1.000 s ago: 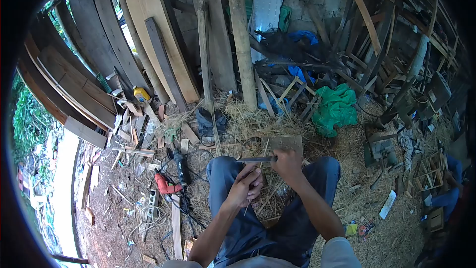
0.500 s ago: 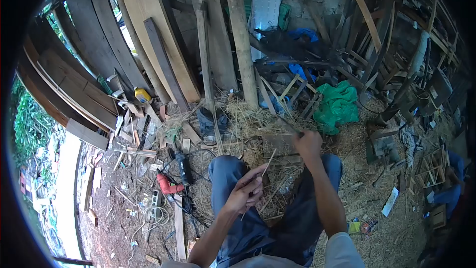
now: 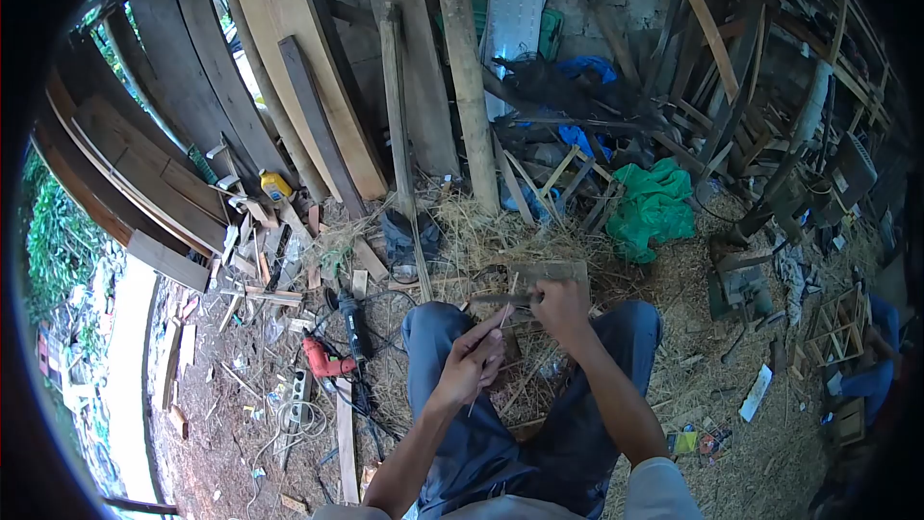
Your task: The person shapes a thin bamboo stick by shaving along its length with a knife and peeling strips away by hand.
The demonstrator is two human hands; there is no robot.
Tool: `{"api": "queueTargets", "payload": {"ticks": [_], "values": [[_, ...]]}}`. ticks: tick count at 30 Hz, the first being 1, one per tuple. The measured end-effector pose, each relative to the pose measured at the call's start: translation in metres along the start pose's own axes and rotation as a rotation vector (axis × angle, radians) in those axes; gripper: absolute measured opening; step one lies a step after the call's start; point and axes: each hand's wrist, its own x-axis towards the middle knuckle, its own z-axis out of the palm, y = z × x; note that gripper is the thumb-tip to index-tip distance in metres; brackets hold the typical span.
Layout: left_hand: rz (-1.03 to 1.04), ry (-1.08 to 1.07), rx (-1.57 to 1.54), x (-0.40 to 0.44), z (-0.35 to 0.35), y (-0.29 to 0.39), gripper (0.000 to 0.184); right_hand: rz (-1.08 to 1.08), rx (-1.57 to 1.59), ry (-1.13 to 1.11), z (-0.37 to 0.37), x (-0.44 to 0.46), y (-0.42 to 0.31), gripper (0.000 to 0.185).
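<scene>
My left hand (image 3: 470,366) is closed around a thin, pale wooden strip (image 3: 513,284), whose upper end sticks up past my fingers and whose lower end shows beneath the hand. My right hand (image 3: 561,311) grips a knife (image 3: 496,299) by its handle, the blade pointing left. The blade lies across the strip's upper part, just above my left fingers; whether it cuts in cannot be made out. Both hands are over the gap between my knees. Behind my right hand a flat wooden block (image 3: 568,272) rests on the ground.
Shavings and straw cover the ground. To the left lie a red power tool (image 3: 325,358), a dark grinder-like tool (image 3: 356,327) and a power strip (image 3: 299,395) with cords. Planks (image 3: 289,67) lean at the back. A green plastic sheet (image 3: 652,212) lies right of the posts.
My right hand has swung left and down with the knife, bringing the blade from the right across to the strip. My left hand stays nearly in place, the strip now more upright.
</scene>
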Motion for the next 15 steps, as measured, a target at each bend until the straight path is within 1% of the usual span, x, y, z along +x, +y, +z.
{"api": "queueTargets", "payload": {"ticks": [1, 3, 4, 6, 7, 10, 12, 13, 15], "values": [[0.002, 0.000, 0.012, -0.001, 0.002, 0.003, 0.039, 0.003, 0.000, 0.001, -0.003, 0.002, 0.003, 0.008], [0.005, -0.001, 0.024, -0.007, 0.004, 0.005, 0.039, 0.058, -0.141, 0.029, -0.010, 0.009, 0.010, 0.008], [-0.002, -0.015, 0.054, -0.011, 0.005, 0.004, 0.039, 0.056, -0.144, 0.031, -0.014, 0.013, 0.019, 0.008], [-0.011, -0.028, 0.088, -0.014, 0.004, 0.002, 0.039, 0.132, -0.172, 0.122, -0.019, 0.018, 0.031, 0.009], [0.001, 0.012, 0.099, -0.013, 0.004, 0.001, 0.038, 0.126, -0.169, 0.122, -0.017, 0.016, 0.028, 0.009], [0.034, 0.065, 0.139, -0.004, 0.002, -0.003, 0.038, 0.061, -0.108, 0.166, -0.019, 0.001, 0.012, 0.010], [0.034, 0.081, 0.180, -0.002, 0.003, -0.007, 0.037, -0.152, -0.056, 0.036, -0.013, -0.012, -0.010, 0.010], [0.047, 0.103, 0.202, 0.000, 0.005, -0.008, 0.037, -0.147, -0.053, 0.035, -0.010, -0.013, -0.013, 0.010], [0.055, 0.128, 0.230, 0.000, 0.005, -0.011, 0.036, -0.139, 0.049, -0.003, -0.004, -0.012, -0.015, 0.007]]}}
